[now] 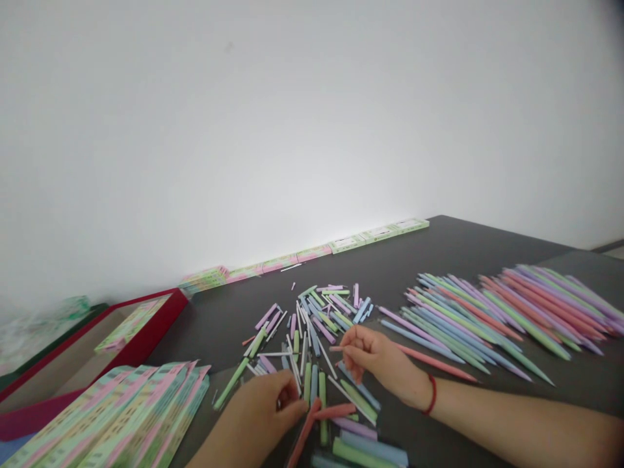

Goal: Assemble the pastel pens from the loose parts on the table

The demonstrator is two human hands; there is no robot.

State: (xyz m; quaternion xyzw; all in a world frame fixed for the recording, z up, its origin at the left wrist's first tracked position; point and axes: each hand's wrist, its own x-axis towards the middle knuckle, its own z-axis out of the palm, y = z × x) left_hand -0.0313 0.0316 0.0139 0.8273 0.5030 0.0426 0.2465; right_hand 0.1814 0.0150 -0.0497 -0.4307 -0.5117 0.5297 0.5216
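Observation:
My right hand (373, 357), with a red cord at the wrist, pinches a long coral-pink pen (439, 363) between thumb and fingers. My left hand (263, 403) closes around a thin white stick (292, 383) at the near edge of a loose heap of short pastel pen parts and white refills (312, 325). Short coral pieces (316, 416) lie just beside its fingertips. Long pointed pastel pens (497, 318) fan out to the right of my right hand, their tips angled toward me.
A stack of pink-and-green printed cards (117, 416) lies at the near left. A red-rimmed tray (146, 331) holding similar cards stands beyond it. More cards (312, 255) line the far edge of the dark grey table (439, 253), against a white wall.

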